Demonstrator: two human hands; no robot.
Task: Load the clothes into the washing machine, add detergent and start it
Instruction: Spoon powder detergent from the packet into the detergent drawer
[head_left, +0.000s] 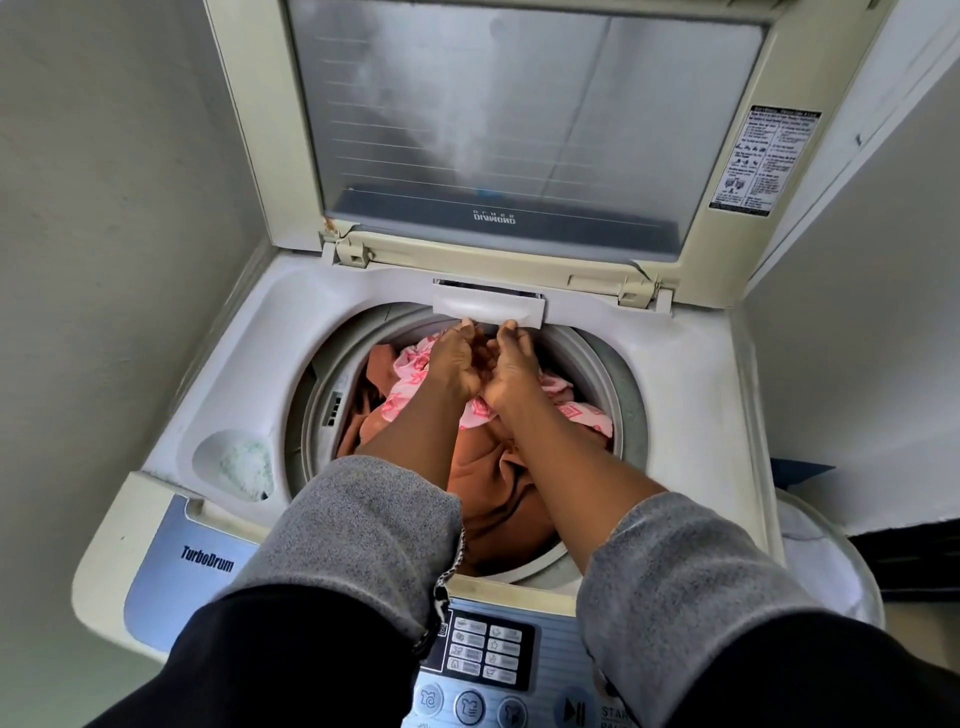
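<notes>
A top-loading washing machine (685, 395) stands with its glass lid (498, 119) raised. Inside the drum lie a pink patterned cloth (410, 376) and brown clothes (498, 499). At the back rim of the drum sits a white detergent drawer (488, 306), nearly flush with the rim. My left hand (454, 358) and my right hand (511, 364) reach side by side over the clothes, palms facing each other, thumbs touching the drawer's lower front edge. Whether the fingers hook under it is hidden.
A recess (234, 465) with white residue lies at the drum's front left. The control panel (483, 654) with buttons is near me, partly covered by my grey sleeves. Walls close in on both sides. A white round container (826, 551) stands to the machine's right.
</notes>
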